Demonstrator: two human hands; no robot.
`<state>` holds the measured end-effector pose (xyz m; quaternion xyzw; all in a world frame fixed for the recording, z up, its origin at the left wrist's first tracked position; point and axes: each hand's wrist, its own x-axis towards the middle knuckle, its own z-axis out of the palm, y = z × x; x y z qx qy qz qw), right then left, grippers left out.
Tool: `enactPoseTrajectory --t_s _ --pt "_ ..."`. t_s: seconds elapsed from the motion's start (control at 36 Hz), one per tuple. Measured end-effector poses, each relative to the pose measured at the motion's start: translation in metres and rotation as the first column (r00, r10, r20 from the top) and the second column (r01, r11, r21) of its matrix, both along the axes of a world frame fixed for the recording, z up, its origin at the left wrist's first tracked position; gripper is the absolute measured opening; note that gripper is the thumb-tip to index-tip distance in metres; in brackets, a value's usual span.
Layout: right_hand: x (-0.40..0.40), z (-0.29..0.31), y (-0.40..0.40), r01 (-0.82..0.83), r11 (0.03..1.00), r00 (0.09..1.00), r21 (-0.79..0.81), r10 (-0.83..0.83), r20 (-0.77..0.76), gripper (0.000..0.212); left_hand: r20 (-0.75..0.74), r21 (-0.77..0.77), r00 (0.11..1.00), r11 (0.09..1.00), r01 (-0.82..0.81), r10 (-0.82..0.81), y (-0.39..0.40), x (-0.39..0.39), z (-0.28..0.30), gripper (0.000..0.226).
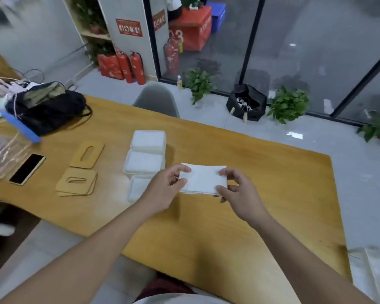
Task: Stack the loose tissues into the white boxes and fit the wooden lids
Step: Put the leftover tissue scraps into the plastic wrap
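tissue stack pinched at both short ends, long axis left-right | left hand and right hand grasping | nearest white box just left, under left hand

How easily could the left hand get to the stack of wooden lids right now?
Probably yes, once freed: the left hand is holding the tissue stack with the right hand. The stacked wooden lids lie uncovered to its left, nothing between.
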<state>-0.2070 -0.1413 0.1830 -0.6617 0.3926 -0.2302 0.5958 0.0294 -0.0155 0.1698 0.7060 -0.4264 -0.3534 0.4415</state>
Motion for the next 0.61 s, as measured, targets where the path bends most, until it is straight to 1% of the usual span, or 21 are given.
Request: enactPoseTrajectory --t_s 0.08,0.17,0.28,0.42,0.53,0.61 --pt "0.071 -0.011 0.010 -0.040 0.999 0.998 -0.005 0.040 -0.050 0.029 0.043 0.049 0.997 0.996 -0.068 0.066 0.020 0.063 -0.013 0.027" --pt "0.134 -0.023 0.019 -0.073 0.997 0.992 -0.026 0.070 -0.109 0.031 0.089 0.087 0.992 0.992 -0.095 0.088 0.034 0.117 -0.025 0.027" --pt "0.195 -0.040 0.026 -0.090 0.994 0.981 -0.060 0.077 -0.180 0.034 0.089 0.132 0.987 0.980 -0.147 0.136 0.045 0.171 -0.038 0.029" --pt "0.246 -0.061 0.026 -0.099 0.988 0.966 -0.118 0.067 -0.248 0.035 0.070 0.165 0.983 0.970 -0.181 0.172 0.043 0.215 -0.054 0.033" --pt "0.270 -0.077 0.019 -0.100 0.986 0.945 -0.133 0.053 -0.322 0.030 0.079 0.172 0.982 0.968 -0.184 0.173 0.033 0.236 -0.067 0.035" --pt "0.285 -0.088 0.012 -0.101 0.982 0.931 -0.160 0.036 -0.363 0.031 0.096 0.176 0.978 0.964 -0.199 0.185 0.022 0.248 -0.077 0.036"
